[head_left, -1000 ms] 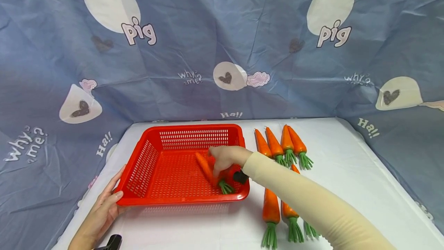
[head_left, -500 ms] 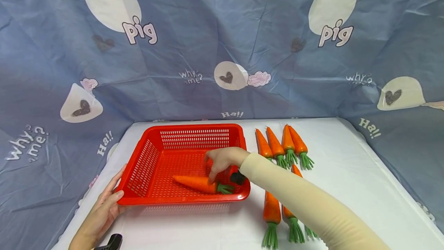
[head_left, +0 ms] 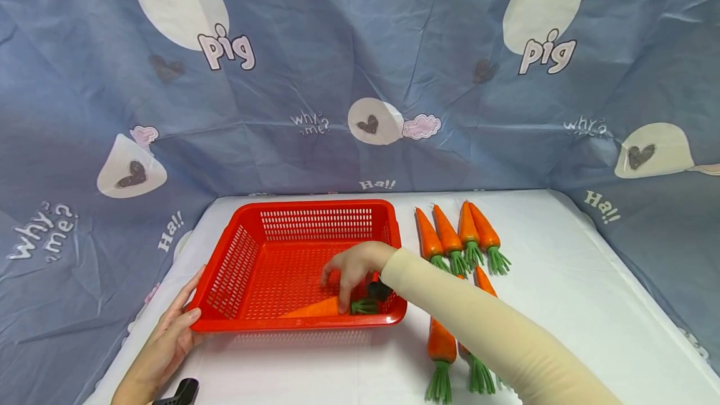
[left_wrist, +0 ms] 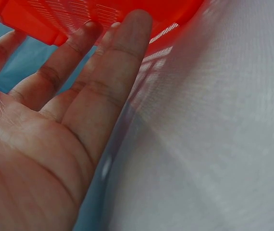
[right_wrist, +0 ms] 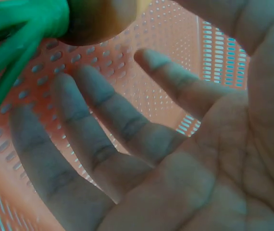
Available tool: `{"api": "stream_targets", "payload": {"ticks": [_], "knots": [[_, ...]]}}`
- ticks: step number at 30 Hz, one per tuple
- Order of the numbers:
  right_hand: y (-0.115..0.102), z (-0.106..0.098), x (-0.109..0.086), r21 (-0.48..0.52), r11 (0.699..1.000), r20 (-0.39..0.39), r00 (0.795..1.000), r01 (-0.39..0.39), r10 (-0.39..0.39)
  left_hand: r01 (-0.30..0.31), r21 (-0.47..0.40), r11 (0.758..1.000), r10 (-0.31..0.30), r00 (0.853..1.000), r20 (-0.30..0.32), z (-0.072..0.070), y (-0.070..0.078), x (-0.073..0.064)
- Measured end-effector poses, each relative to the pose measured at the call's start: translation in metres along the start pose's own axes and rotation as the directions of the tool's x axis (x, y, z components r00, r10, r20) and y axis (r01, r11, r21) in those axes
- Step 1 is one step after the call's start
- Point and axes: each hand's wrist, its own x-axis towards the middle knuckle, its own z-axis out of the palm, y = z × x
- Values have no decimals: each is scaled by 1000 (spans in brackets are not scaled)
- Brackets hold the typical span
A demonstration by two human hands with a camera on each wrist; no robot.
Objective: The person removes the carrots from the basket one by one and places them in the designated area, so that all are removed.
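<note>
A red plastic basket (head_left: 242,325) with slotted walls stands on the white table. My left hand (head_left: 169,336) rests at its front left corner, thumb on the rim; in the left wrist view the long fingers lie nearly straight against the outer wall. Inside the basket one orange carrot (head_left: 315,309) with a green stem lies along the front wall, partly hidden by the rim. My right hand (head_left: 357,267) reaches over the right side, thumb down beside the carrot's thick end. Its other fingers (right_wrist: 93,82) are spread and relaxed above the basket floor, holding nothing.
Several carrots (head_left: 446,234) lie in a row behind, right of the basket. More carrots (head_left: 441,342) lie nearer the front, partly covered by the right sleeve (head_left: 495,317). A blue printed cloth (head_left: 292,80) hangs behind the table.
The carrot in the basket has turned from slanting to lying lengthwise and has shifted toward the front wall. My right hand has moved slightly left and nearer. My left hand has stayed put.
</note>
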Motion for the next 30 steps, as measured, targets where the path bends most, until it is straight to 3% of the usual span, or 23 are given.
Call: {"api": "stream_targets", "payload": {"ticks": [11, 15, 20, 30], "knots": [[-1, 0, 2, 12, 998, 81, 995, 59, -60, 6, -17, 1000, -6, 1000, -2, 0, 0, 0], [-1, 2, 5, -17, 993, 83, 990, 114, -113, 15, -25, 1000, -15, 1000, 0, 0, 0, 0], [-1, 2, 9, -89, 982, 28, 985, 169, -168, 17, -26, 1000, -17, 1000, 0, 0, 0, 0], [2, -1, 11, -24, 995, -68, 992, 101, -102, 28, 0, 1000, -28, 999, -32, 1, 0, 0]]}}
